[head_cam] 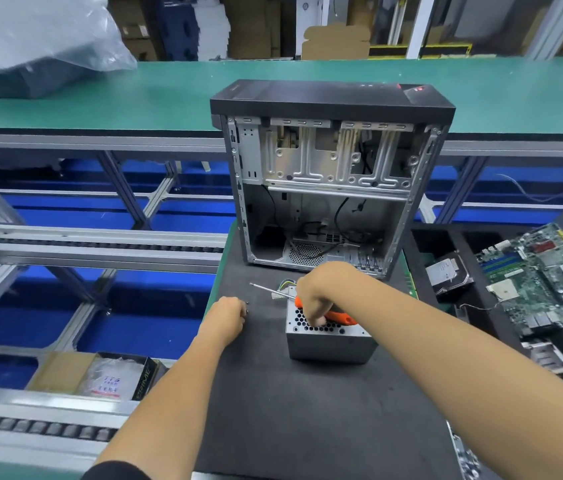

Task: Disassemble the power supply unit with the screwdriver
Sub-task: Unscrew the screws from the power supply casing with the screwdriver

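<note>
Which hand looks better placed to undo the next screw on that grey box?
The right hand, probably: it already grips the orange-handled screwdriver on top of the power supply unit. The left hand rests on the black mat beside it, apparently at small loose screws.

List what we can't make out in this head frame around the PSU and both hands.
- Right hand: covers the grip on the screwdriver and part of the power supply unit top.
- Left hand: seen from behind; fingertips hidden, contents unclear.
- Small dark specks by the left hand: too small to identify.
- Motherboard: cut off at right edge.
</note>
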Demonstrator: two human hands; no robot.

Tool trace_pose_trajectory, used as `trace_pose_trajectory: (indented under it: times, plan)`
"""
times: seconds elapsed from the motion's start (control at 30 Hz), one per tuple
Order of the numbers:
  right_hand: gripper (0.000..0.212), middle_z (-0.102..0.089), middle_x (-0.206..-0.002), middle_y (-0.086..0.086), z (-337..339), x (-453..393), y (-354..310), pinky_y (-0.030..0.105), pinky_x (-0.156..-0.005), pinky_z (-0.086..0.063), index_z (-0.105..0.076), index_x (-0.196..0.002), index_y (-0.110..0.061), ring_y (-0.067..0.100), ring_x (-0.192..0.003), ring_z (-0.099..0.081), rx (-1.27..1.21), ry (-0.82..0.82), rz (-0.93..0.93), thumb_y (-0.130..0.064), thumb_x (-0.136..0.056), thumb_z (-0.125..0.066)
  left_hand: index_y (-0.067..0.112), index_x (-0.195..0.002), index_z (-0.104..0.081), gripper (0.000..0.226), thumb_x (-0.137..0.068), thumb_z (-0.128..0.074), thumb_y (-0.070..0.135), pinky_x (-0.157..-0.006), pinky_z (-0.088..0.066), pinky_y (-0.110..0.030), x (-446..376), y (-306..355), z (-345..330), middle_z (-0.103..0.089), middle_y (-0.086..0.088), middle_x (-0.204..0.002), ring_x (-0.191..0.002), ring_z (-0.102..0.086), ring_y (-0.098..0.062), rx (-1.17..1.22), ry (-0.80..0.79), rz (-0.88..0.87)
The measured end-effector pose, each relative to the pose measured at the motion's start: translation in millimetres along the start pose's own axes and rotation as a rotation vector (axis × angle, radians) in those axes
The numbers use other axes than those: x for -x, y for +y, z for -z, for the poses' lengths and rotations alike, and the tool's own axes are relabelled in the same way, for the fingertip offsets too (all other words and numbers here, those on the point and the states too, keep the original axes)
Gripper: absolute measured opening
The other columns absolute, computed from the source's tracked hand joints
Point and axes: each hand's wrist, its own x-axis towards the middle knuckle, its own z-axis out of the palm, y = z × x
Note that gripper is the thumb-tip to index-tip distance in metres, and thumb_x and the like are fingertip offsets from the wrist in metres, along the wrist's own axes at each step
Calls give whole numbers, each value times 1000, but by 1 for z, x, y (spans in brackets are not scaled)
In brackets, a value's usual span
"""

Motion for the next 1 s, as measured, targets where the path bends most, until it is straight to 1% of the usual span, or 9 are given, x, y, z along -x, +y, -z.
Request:
trace_pose_trajectory:
  times: [0.13,0.27,0.33,0.4,0.47,0.6,0.7,0.83,1.0]
  plan:
    - [13,-56,-56,1,-5,1,4,25,-55,-41,-60,-72,-14,21,-52,-51,-56,44,-10,-21,-83,-61,7,-88,-67,9,-89,-58,9,-76,-50,-32,2,1,2,-65,-13,-98,-91,-61,-32,6,-2,-3]
    - [18,-56,-41,-1,-10,3,6,28,-60,-44,-58,-68,-13,20,-52,-51,-116,55,-1,-22,-83,-61,10,-95,-66,9,-89,-61,11,-81,-48,-32,8,1,5,-62,-7,-103,-94,-59,-26,103,92,-19]
    - [13,-57,-52,1,-13,5,6,26,-56,-42,-64,-82,-10,20,-52,-51,-156,88,3,-23,-83,-62,9,-93,-66,9,-89,-58,9,-80,-49,-33,14,2,9,-63,-7,-100,-91,-59,-24,182,158,-14]
    - [31,-58,-61,4,-17,7,9,26,-53,-41,-65,-107,-5,21,-54,-52,-214,101,9,-24,-82,-63,10,-94,-66,15,-90,-53,7,-79,-50,-33,21,3,15,-64,-4,-96,-88,-59,-23,305,250,25]
    - [41,-61,-74,9,-20,10,16,29,-57,-43,-59,-117,-2,24,-61,-54,-285,119,24,-25,-83,-63,14,-97,-64,21,-91,-46,6,-75,-48,-31,28,7,26,-61,2,-90,-85,-59,-21,483,363,70]
    - [39,-65,-94,16,-21,23,25,33,-63,-44,-59,-112,-1,24,-71,-54,-400,231,35,-24,-82,-67,25,-118,-51,38,-86,-50,4,-62,-43,-23,44,27,50,-55,7,-93,-76,-52,-17,636,386,-97]
    - [28,-65,-94,14,-17,42,34,28,-50,-45,-55,-107,-1,21,-62,-58,-494,301,28,-17,-85,-64,27,-129,-44,47,-88,-60,14,-64,-46,-22,59,50,58,-51,10,-101,-68,-53,-13,550,386,-256]
    - [21,-64,-74,4,-14,78,49,18,-43,-40,-65,-97,-3,16,-52,-60,-533,432,43,-17,-82,-70,10,-104,-68,16,-92,-58,11,-77,-43,-23,71,70,54,-62,1,-95,-83,-57,-15,417,462,-350]
    - [23,-66,-82,-3,-13,121,57,21,-51,-41,-64,-87,-18,10,-65,-62,-596,766,95,-28,-74,-79,5,-94,-72,12,-88,-65,13,-75,-50,-31,88,102,39,-70,-6,-90,-84,-63,-22,403,360,-437]
